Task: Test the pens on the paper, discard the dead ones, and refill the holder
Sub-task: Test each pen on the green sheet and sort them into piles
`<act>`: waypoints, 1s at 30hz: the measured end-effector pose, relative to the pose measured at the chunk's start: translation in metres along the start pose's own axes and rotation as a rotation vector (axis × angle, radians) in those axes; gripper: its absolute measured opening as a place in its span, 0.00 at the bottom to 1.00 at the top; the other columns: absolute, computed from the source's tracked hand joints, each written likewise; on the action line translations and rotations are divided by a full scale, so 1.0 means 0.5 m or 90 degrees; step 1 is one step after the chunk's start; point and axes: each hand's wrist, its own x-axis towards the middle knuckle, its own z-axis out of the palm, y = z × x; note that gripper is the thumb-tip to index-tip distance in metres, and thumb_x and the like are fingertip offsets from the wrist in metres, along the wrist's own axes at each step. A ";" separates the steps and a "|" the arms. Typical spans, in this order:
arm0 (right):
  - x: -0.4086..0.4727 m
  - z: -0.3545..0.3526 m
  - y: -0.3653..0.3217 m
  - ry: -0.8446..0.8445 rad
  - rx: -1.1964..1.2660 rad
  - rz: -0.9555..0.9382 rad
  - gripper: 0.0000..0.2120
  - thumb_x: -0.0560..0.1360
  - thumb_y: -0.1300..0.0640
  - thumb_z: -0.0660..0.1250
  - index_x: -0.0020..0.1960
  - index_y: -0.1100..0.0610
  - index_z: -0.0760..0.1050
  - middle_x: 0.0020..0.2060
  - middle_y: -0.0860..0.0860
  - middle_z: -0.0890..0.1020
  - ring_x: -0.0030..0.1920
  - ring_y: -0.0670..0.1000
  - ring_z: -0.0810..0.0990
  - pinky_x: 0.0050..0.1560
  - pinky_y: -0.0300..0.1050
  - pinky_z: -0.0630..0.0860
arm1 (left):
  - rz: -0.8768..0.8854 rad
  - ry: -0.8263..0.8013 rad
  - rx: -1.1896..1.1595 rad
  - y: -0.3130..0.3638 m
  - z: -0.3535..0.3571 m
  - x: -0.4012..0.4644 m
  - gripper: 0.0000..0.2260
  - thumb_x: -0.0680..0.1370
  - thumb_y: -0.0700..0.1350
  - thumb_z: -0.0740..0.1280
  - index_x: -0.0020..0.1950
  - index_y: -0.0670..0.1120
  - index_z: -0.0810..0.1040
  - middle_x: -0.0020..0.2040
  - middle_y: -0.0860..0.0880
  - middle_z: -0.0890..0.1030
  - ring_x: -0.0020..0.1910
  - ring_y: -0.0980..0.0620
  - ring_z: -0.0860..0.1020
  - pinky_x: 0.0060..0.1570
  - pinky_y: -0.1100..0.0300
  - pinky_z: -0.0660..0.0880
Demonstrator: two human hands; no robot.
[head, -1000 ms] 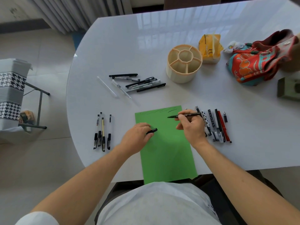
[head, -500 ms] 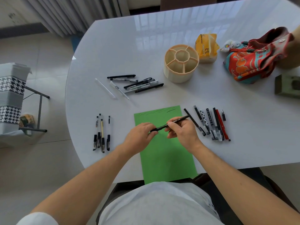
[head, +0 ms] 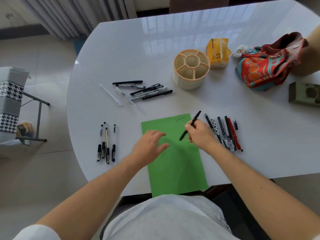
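Right hand grips a black pen above the green paper at the desk's six o'clock edge; left hand hovers flat, fingers spread; empty holder at one o'clock

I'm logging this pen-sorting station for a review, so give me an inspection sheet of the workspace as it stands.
Surface: white table, glossy.
Job's things: green paper with marks near its top; empty holder; three pen groups.
Clutter: yellow packet, patterned bag, green box.
Hands: right hand holds a black pen; left hand open over the paper.
Cables: nothing seen.
Surroundings: tiled floor, curtain, houndstooth bin.
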 end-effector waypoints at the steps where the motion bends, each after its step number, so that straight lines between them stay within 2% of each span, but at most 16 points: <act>1: 0.012 -0.016 0.008 0.017 -0.115 -0.018 0.07 0.82 0.53 0.62 0.52 0.56 0.76 0.43 0.52 0.81 0.41 0.53 0.80 0.38 0.46 0.76 | 0.004 0.014 0.021 -0.012 0.002 -0.006 0.22 0.79 0.57 0.66 0.70 0.48 0.74 0.67 0.50 0.76 0.68 0.50 0.71 0.70 0.54 0.67; 3: 0.028 -0.039 0.030 0.013 -0.264 -0.042 0.06 0.82 0.55 0.62 0.55 0.56 0.74 0.45 0.52 0.79 0.44 0.54 0.77 0.43 0.47 0.72 | 0.013 0.022 0.077 -0.036 0.008 -0.018 0.21 0.78 0.53 0.68 0.69 0.48 0.74 0.67 0.49 0.76 0.69 0.48 0.70 0.71 0.52 0.67; 5: 0.037 -0.051 0.052 -0.002 -0.337 -0.038 0.05 0.81 0.57 0.63 0.55 0.56 0.73 0.46 0.52 0.79 0.45 0.54 0.77 0.45 0.51 0.75 | 0.006 0.007 0.111 -0.051 0.016 -0.029 0.20 0.78 0.50 0.68 0.69 0.48 0.75 0.69 0.47 0.74 0.70 0.46 0.68 0.71 0.51 0.67; 9: 0.037 -0.073 0.083 0.026 -0.411 -0.042 0.10 0.79 0.60 0.64 0.61 0.56 0.74 0.53 0.54 0.79 0.50 0.57 0.79 0.52 0.55 0.78 | 0.005 -0.013 0.130 -0.062 0.025 -0.041 0.19 0.78 0.48 0.66 0.69 0.48 0.76 0.74 0.45 0.69 0.72 0.44 0.65 0.70 0.48 0.68; 12: 0.034 -0.073 0.077 0.075 -0.413 -0.038 0.16 0.78 0.60 0.66 0.66 0.58 0.73 0.57 0.56 0.76 0.49 0.59 0.79 0.50 0.55 0.79 | 0.017 -0.009 0.121 -0.065 0.024 -0.043 0.20 0.77 0.47 0.66 0.69 0.48 0.76 0.74 0.44 0.70 0.72 0.43 0.66 0.71 0.47 0.68; 14: 0.044 -0.059 0.048 0.101 -0.395 -0.074 0.16 0.78 0.61 0.66 0.65 0.57 0.73 0.58 0.57 0.76 0.47 0.57 0.79 0.48 0.51 0.78 | 0.020 -0.010 0.124 -0.065 0.023 -0.044 0.20 0.78 0.47 0.65 0.70 0.48 0.75 0.74 0.44 0.69 0.73 0.43 0.65 0.71 0.47 0.68; 16: 0.069 -0.036 0.001 0.110 -0.370 -0.136 0.15 0.79 0.60 0.66 0.65 0.57 0.76 0.59 0.56 0.78 0.49 0.55 0.79 0.50 0.49 0.77 | 0.020 -0.011 0.128 -0.065 0.023 -0.044 0.21 0.78 0.47 0.65 0.71 0.48 0.74 0.74 0.44 0.68 0.73 0.44 0.65 0.72 0.47 0.67; 19: 0.127 0.013 -0.086 0.096 -0.354 -0.229 0.14 0.80 0.59 0.64 0.64 0.56 0.78 0.60 0.55 0.79 0.55 0.58 0.80 0.54 0.51 0.76 | 0.027 -0.010 0.120 -0.063 0.023 -0.048 0.20 0.78 0.45 0.65 0.70 0.46 0.75 0.75 0.43 0.68 0.74 0.44 0.64 0.72 0.47 0.67; 23: 0.209 0.071 -0.187 0.038 -0.408 -0.280 0.16 0.78 0.63 0.60 0.63 0.55 0.77 0.63 0.54 0.78 0.61 0.59 0.77 0.59 0.52 0.76 | 0.029 -0.006 0.098 -0.066 0.023 -0.062 0.19 0.78 0.43 0.64 0.69 0.44 0.76 0.76 0.45 0.68 0.76 0.46 0.63 0.69 0.46 0.70; 26: 0.243 0.098 -0.211 -0.006 -0.537 -0.304 0.16 0.76 0.66 0.58 0.60 0.56 0.76 0.61 0.56 0.76 0.61 0.60 0.76 0.56 0.53 0.77 | 0.024 -0.007 0.095 -0.073 0.024 -0.074 0.19 0.79 0.44 0.62 0.69 0.44 0.76 0.76 0.46 0.68 0.76 0.47 0.63 0.70 0.47 0.69; 30: 0.251 0.114 -0.201 -0.004 -0.626 -0.319 0.15 0.76 0.67 0.59 0.61 0.57 0.71 0.61 0.57 0.74 0.60 0.61 0.77 0.49 0.53 0.76 | 0.006 -0.016 0.102 -0.087 0.027 -0.092 0.20 0.79 0.45 0.61 0.71 0.47 0.74 0.77 0.47 0.66 0.77 0.47 0.61 0.73 0.48 0.65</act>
